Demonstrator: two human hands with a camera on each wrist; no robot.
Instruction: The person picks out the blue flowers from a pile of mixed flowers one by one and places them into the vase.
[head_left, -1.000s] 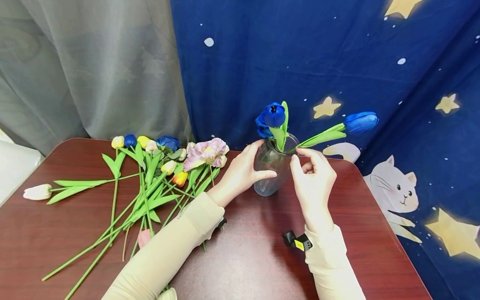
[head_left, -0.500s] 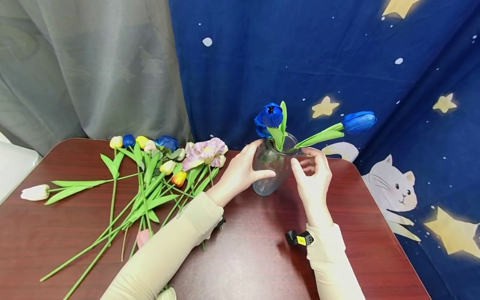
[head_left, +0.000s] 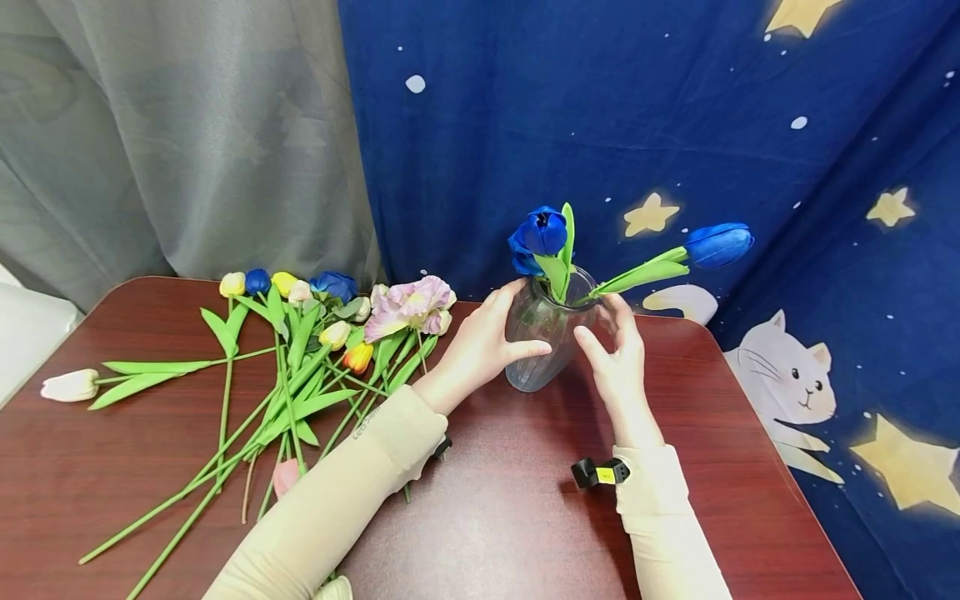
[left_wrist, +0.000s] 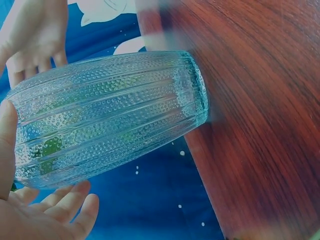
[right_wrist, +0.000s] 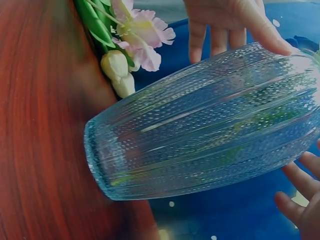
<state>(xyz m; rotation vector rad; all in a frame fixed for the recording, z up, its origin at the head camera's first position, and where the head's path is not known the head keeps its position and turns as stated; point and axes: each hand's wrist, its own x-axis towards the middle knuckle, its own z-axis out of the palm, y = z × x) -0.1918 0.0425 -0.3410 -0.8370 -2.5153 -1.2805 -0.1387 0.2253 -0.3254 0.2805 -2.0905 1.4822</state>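
A ribbed clear glass vase (head_left: pixel 542 342) stands on the table with blue artificial tulips in it. One blue tulip (head_left: pixel 546 231) rises upright over the mouth, partly covering another blue bloom. Another blue tulip (head_left: pixel 717 245) leans far out over the right rim. My left hand (head_left: pixel 483 346) holds the vase from the left, thumb across its front and fingers along its far side, as the left wrist view also shows. My right hand (head_left: pixel 621 358) is at the vase's right side below the leaning tulip, fingers loosely extended and thumb apart from them.
Loose artificial flowers lie piled on the left of the table (head_left: pixel 480 517), among them a purple ruffled bloom (head_left: pixel 412 306), an orange tulip (head_left: pixel 359 358) and a white tulip (head_left: pixel 70 386). Grey and blue curtains (head_left: pixel 480 125) hang right behind the table's back edge.
My right hand has let go of the leaning tulip's stem and moved down and left beside the vase. The tulip stays leaning right; my left hand keeps its hold.
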